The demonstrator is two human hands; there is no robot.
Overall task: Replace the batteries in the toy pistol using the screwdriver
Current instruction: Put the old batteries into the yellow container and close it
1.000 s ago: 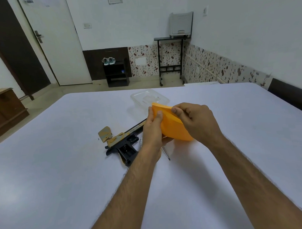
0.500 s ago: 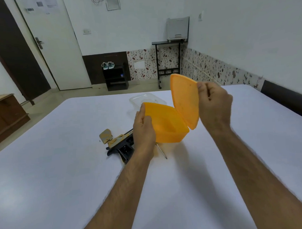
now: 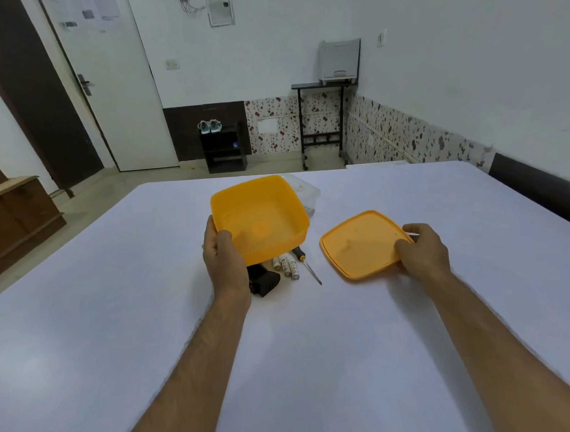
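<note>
On the white bench (image 3: pixel 314 360) in a white-walled room, the left hand (image 3: pixel 222 255) grips an orange box (image 3: pixel 261 216) while the right hand (image 3: pixel 422 251) pinches its lid (image 3: pixel 359 245).

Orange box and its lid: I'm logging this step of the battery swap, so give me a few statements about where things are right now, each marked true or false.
1. The left hand grips the orange box by its near left corner. True.
2. The orange lid is snapped onto the box. False: it is off, held by the right hand to the right of the box.
3. Batteries lie inside the orange box. False: the box looks empty; they lie on the table below its near edge.
4. The screwdriver lies on the table beside the batteries. True.
5. The right hand holds the screwdriver. False: it holds the lid.
</note>
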